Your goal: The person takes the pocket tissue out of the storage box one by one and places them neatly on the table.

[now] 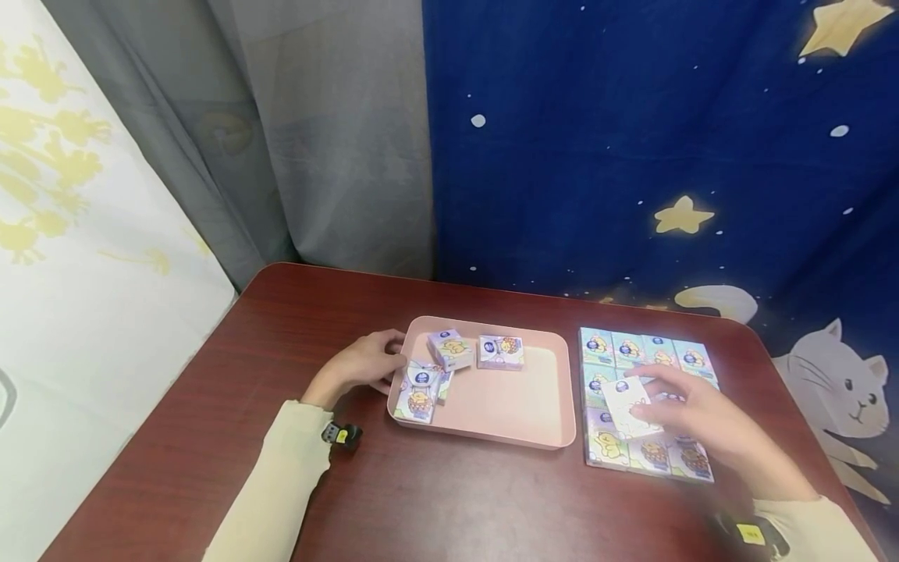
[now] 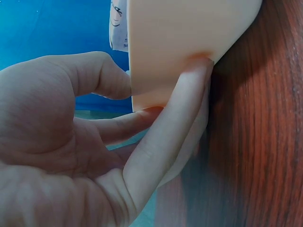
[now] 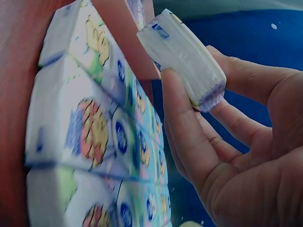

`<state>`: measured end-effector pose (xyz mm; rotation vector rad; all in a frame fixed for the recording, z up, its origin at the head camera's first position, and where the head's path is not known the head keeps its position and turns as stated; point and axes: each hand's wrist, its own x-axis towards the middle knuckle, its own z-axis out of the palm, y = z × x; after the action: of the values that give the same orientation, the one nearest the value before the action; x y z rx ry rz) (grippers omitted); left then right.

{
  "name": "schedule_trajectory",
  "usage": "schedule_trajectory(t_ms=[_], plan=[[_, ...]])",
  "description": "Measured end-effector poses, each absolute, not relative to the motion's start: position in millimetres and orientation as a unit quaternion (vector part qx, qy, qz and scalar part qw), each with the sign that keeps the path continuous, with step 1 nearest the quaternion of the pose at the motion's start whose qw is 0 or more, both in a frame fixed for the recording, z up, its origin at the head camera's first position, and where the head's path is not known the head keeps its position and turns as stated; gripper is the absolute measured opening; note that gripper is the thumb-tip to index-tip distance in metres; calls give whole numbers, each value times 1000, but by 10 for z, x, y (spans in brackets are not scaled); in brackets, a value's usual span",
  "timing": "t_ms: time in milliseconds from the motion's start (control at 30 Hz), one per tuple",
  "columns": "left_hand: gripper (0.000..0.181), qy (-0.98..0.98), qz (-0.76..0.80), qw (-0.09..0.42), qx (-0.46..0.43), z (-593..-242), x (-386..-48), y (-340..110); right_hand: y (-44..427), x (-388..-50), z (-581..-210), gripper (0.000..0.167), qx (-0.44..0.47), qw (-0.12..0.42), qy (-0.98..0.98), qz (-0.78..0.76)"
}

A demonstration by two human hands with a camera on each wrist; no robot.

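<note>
A small tissue pack (image 1: 627, 410) is pinched between the thumb and fingers of my right hand (image 1: 702, 410), raised over a block of tissue packs (image 1: 649, 457). The right wrist view shows its clear wrapped side on the held tissue pack (image 3: 182, 56). My left hand (image 1: 361, 363) grips the left side of a pink tray (image 1: 506, 402). In the left wrist view, the thumb meets the tray's rim and the fingers (image 2: 163, 137) bear on its outer wall. Several packs lie in the tray: one tilted pack (image 1: 453, 350), another pack (image 1: 501, 353), and an overlapping pack (image 1: 419, 394) at the near left corner.
The packs at the right lie side by side in rows, partly hidden by my right hand. Everything rests on a dark red wooden table (image 1: 449, 499). Behind its far edge hang a grey curtain (image 1: 351, 156) and a blue star-patterned curtain (image 1: 562, 156).
</note>
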<state>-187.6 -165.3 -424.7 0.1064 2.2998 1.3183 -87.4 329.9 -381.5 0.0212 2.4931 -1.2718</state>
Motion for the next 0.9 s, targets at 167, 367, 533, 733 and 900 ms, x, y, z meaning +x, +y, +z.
schedule_trajectory(t_ms=[167, 367, 533, 733, 900], plan=[[53, 840, 484, 243, 39, -4256, -1874, -1652, 3458, -750, -3858, 75, 55, 177, 873, -452], [54, 838, 487, 242, 40, -4258, -1880, -1660, 3617, -585, -3956, 68, 75, 148, 855, -492], [54, 844, 478, 240, 40, -4266, -1894, -1668, 3769, -494, -4016, 65, 87, 143, 859, -484], [53, 840, 485, 241, 40, -4268, -1893, -1670, 3943, -369, -4093, 63, 98, 128, 863, -478], [53, 836, 491, 243, 43, -4267, -1885, -1675, 4065, -316, -4121, 82, 139, 162, 865, -454]])
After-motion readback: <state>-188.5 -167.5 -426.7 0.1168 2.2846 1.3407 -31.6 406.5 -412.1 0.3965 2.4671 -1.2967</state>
